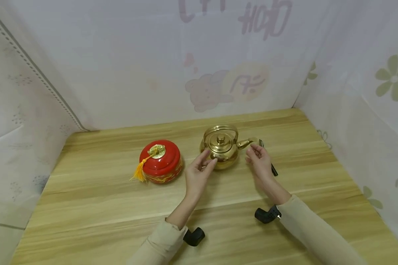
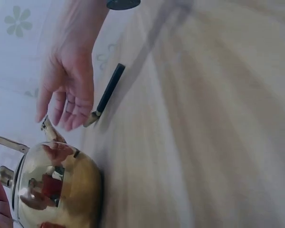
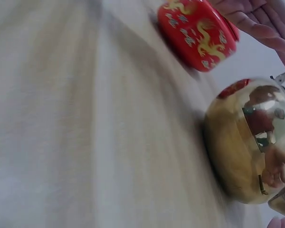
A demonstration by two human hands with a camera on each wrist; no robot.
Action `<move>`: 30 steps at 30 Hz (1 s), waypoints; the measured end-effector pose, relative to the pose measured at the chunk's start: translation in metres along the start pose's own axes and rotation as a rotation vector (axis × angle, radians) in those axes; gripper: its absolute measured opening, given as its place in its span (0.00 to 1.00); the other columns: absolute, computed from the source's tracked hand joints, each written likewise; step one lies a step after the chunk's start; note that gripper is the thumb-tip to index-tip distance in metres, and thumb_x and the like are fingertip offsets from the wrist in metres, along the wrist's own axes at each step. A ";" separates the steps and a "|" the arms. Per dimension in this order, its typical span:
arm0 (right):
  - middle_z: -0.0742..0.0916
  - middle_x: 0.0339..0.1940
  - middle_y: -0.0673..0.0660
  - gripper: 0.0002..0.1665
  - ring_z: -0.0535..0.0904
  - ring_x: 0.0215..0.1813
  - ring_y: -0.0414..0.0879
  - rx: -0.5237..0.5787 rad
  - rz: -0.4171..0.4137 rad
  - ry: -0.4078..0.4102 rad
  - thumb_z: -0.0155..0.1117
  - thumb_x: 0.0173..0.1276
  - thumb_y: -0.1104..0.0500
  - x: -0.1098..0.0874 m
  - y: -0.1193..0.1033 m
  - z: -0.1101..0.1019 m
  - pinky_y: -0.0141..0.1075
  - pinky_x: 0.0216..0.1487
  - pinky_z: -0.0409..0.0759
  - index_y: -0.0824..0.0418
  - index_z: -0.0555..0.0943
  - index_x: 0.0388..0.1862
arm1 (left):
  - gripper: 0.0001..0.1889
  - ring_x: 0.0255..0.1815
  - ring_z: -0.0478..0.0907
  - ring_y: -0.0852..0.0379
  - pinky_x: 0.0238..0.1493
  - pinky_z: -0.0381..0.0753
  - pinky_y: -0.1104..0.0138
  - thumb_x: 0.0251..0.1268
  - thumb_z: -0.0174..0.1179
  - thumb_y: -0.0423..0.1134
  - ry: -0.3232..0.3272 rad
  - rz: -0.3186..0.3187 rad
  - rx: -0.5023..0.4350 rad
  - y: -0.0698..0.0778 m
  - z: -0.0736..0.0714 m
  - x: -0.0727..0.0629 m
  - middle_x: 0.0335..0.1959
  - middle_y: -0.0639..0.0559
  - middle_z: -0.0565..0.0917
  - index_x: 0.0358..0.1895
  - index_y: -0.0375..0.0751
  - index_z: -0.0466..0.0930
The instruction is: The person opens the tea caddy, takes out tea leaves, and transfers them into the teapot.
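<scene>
A shiny gold teapot (image 1: 223,149) with a lid and a raised loop handle stands on the wooden table, its spout pointing right. My left hand (image 1: 199,171) is at its near left side, thumb and index finger apart, with nothing between them. Near the spout hovers my right hand (image 1: 261,163), its fingers loosely bent and holding nothing. The left wrist view shows that right hand (image 2: 71,85) with fingers hanging relaxed above the spout. Beside it lies a slim black-handled tool (image 2: 111,88) with a brass-coloured end; its kind is unclear.
Left of the teapot sits a round red lidded jar (image 1: 162,160) with gold dragon patterns and a yellow tassel (image 1: 140,171). Printed cloth walls (image 1: 136,73) enclose the wooden table (image 1: 119,213) at the back and both sides. Black wrist devices (image 1: 194,236) stick out by the sleeves.
</scene>
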State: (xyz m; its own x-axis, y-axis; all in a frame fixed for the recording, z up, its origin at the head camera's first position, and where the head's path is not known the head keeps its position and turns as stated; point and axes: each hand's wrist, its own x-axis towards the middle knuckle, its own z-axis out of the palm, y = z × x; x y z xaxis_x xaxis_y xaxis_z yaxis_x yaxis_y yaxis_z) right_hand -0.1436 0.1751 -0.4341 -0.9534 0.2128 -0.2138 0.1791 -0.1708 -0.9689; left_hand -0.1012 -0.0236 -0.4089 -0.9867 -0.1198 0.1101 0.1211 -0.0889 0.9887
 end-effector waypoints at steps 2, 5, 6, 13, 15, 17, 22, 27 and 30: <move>0.72 0.41 0.47 0.25 0.71 0.42 0.37 0.026 0.005 0.013 0.57 0.70 0.55 0.007 0.001 0.006 0.29 0.48 0.77 0.63 0.65 0.61 | 0.23 0.37 0.81 0.64 0.38 0.79 0.79 0.58 0.64 0.32 0.024 0.001 0.008 -0.001 0.006 0.008 0.55 0.40 0.80 0.58 0.31 0.76; 0.74 0.38 0.47 0.19 0.72 0.41 0.37 0.076 0.009 0.031 0.59 0.68 0.55 0.016 0.004 0.013 0.29 0.45 0.77 0.60 0.68 0.53 | 0.23 0.38 0.83 0.56 0.36 0.79 0.80 0.58 0.65 0.33 0.044 0.032 0.031 -0.003 0.015 0.017 0.55 0.40 0.80 0.57 0.31 0.76; 0.75 0.37 0.46 0.16 0.72 0.39 0.37 0.089 0.007 0.037 0.59 0.68 0.55 0.018 0.005 0.015 0.29 0.43 0.77 0.59 0.69 0.50 | 0.23 0.37 0.83 0.54 0.34 0.78 0.81 0.58 0.65 0.34 0.052 0.045 0.047 -0.003 0.017 0.019 0.54 0.40 0.80 0.57 0.30 0.76; 0.76 0.31 0.45 0.08 0.72 0.34 0.38 0.116 -0.002 0.072 0.59 0.68 0.59 0.023 0.009 0.021 0.30 0.40 0.76 0.58 0.71 0.41 | 0.22 0.28 0.82 0.52 0.23 0.75 0.81 0.56 0.67 0.35 0.100 0.102 0.206 -0.005 0.028 0.032 0.36 0.38 0.86 0.54 0.30 0.78; 0.77 0.33 0.46 0.08 0.73 0.35 0.38 0.110 -0.006 0.080 0.59 0.68 0.60 0.023 0.010 0.022 0.31 0.42 0.77 0.60 0.72 0.44 | 0.22 0.27 0.83 0.52 0.23 0.76 0.80 0.56 0.67 0.35 0.096 0.128 0.248 -0.006 0.029 0.036 0.32 0.39 0.86 0.54 0.29 0.78; 0.77 0.35 0.47 0.11 0.74 0.36 0.38 0.109 -0.007 0.083 0.58 0.69 0.61 0.023 0.010 0.022 0.31 0.44 0.78 0.63 0.72 0.48 | 0.22 0.25 0.83 0.54 0.21 0.76 0.79 0.56 0.67 0.35 0.093 0.154 0.285 -0.005 0.030 0.038 0.30 0.40 0.86 0.54 0.29 0.78; 0.78 0.36 0.47 0.19 0.75 0.37 0.36 0.084 -0.015 0.087 0.57 0.69 0.61 0.024 0.010 0.022 0.31 0.45 0.79 0.68 0.70 0.56 | 0.21 0.18 0.78 0.61 0.13 0.68 0.80 0.56 0.67 0.36 0.084 0.189 0.357 -0.006 0.032 0.045 0.26 0.41 0.86 0.53 0.30 0.79; 0.78 0.36 0.47 0.22 0.76 0.37 0.36 0.080 -0.023 0.075 0.57 0.70 0.59 0.025 0.011 0.022 0.32 0.47 0.79 0.69 0.69 0.58 | 0.20 0.19 0.82 0.55 0.11 0.65 0.81 0.58 0.66 0.35 0.065 0.188 0.376 -0.004 0.034 0.050 0.26 0.42 0.86 0.52 0.29 0.79; 0.78 0.36 0.47 0.23 0.76 0.37 0.36 0.091 -0.032 0.067 0.56 0.70 0.59 0.026 0.011 0.022 0.31 0.46 0.79 0.70 0.68 0.60 | 0.19 0.19 0.82 0.53 0.11 0.65 0.80 0.58 0.65 0.35 0.061 0.173 0.382 -0.002 0.036 0.052 0.25 0.43 0.86 0.52 0.30 0.79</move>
State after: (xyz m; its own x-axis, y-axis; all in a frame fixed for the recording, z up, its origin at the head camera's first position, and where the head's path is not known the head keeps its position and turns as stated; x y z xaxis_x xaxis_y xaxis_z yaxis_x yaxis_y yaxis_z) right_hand -0.1719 0.1574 -0.4475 -0.9393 0.2827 -0.1942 0.1235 -0.2494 -0.9605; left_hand -0.1568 0.0058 -0.4010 -0.9459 -0.1597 0.2824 0.2238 0.3091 0.9243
